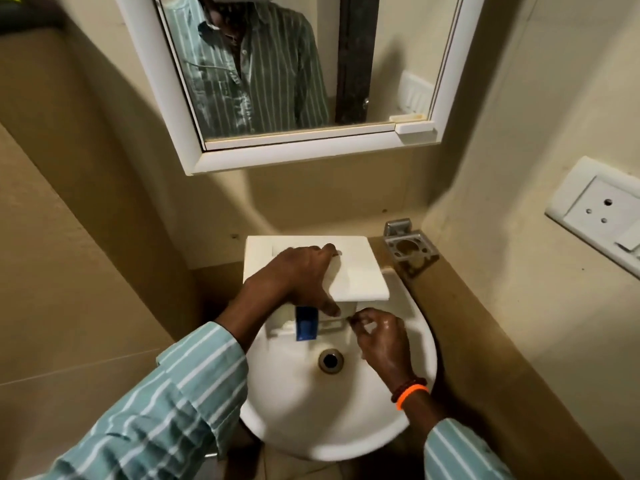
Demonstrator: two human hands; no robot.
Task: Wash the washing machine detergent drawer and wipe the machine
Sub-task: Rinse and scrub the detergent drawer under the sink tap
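I see the detergent drawer (349, 271) propped over the sink's (277, 410) far rim, left hand (294, 278) gripping it, right hand (377, 334) loosely curled, seemingly empty. Washing stage; rinsing next needs water.

We wear teal long sleeves (180, 403) with thin white stripes; on our right wrist sit an orange band (412, 393) and dark beads (405, 386).

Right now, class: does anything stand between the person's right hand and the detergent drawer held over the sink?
Nothing visible does. The right hand is at the drawer's near edge, its curled fingertips at the detergent drawer. The left hand grips the drawer from the other side, above the sink.
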